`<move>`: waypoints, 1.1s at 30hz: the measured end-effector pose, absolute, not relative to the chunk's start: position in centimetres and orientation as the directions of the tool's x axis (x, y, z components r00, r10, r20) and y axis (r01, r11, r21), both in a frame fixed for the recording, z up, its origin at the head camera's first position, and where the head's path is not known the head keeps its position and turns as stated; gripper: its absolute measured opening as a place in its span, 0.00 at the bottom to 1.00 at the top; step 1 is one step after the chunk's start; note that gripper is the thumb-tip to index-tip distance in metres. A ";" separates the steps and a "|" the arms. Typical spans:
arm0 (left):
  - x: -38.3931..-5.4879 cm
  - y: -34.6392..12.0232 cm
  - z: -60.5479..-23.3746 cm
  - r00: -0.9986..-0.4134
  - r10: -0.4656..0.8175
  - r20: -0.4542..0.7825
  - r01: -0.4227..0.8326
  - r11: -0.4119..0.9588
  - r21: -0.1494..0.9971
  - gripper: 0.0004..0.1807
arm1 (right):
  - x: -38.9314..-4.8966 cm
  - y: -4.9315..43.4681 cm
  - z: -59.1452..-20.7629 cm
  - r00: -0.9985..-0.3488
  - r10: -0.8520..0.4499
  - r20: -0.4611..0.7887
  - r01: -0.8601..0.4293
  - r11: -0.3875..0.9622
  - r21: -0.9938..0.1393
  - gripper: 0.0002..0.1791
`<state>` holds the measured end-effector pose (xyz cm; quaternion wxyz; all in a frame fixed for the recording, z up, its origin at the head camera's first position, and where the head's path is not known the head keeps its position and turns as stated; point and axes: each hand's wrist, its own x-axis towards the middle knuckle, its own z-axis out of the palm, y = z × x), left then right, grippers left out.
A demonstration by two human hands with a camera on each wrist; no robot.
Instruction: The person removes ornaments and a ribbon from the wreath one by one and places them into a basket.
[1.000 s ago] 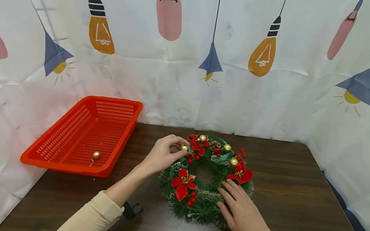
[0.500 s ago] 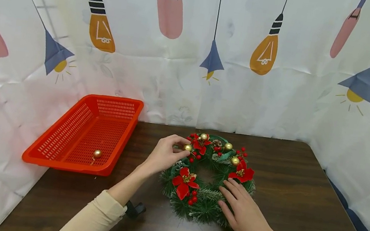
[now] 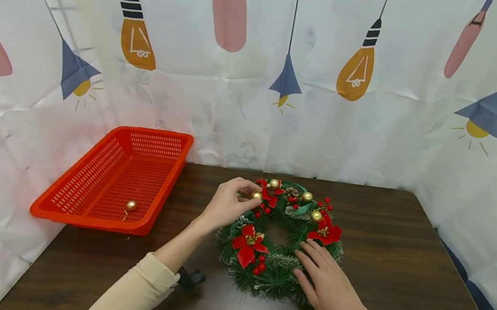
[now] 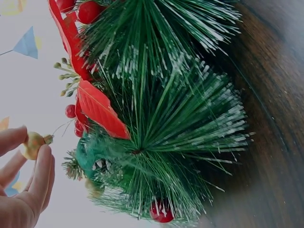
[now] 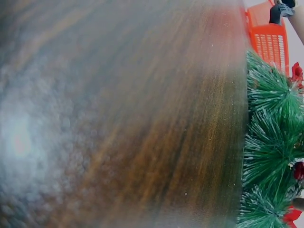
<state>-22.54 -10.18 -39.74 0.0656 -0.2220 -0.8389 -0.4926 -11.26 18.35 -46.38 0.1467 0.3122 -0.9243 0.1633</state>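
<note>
A green Christmas wreath (image 3: 272, 285) with frosted tips, red poinsettias, red berries and gold balls lies on the dark table. My left hand (image 3: 224, 207) is over its back left part and pinches a small gold ball ornament (image 3: 256, 195) between thumb and fingers. In the left wrist view, this gold ball (image 4: 34, 145) is held beside the red petals and berries, with a thin wire or thread near its cap. My right hand (image 3: 330, 289) rests on the wreath's front right side, fingers extended and slightly spread. From the right wrist view, the wreath (image 5: 273, 147) shows only along the right edge.
A red plastic basket (image 3: 174, 176) stands at the back left of the table (image 3: 402, 282), with one gold ball ornament (image 3: 131, 206) inside. A patterned white curtain (image 3: 235, 111) hangs behind the table and at its sides. A black strap (image 3: 190, 278) is at my left wrist.
My left hand has shifted slightly right and away from me with the gold ball, toward the rear poinsettia. The right hand stays in place on the wreath.
</note>
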 end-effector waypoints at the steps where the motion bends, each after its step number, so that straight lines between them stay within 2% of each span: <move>1: -22.6 -10.1 -39.8 -0.895 0.307 0.325 0.433 0.416 0.800 0.10 | -11.3 18.4 -46.4 -0.761 -0.529 0.375 -0.626 0.751 -0.210 0.24; 10: -22.9 -9.3 -39.9 -0.889 0.321 0.326 0.443 0.426 0.789 0.14 | -11.3 18.4 -46.4 -0.752 -0.530 0.392 -0.632 0.748 -0.202 0.24; 24: -23.1 -8.2 -39.7 -0.898 0.307 0.316 0.434 0.501 0.748 0.14 | -11.3 18.4 -46.4 -0.757 -0.529 0.385 -0.629 0.749 -0.208 0.24; 33: -22.9 -7.9 -39.7 -0.903 0.331 0.274 0.412 0.488 0.769 0.14 | -11.4 18.4 -46.3 -0.772 -0.526 0.355 -0.617 0.754 -0.225 0.24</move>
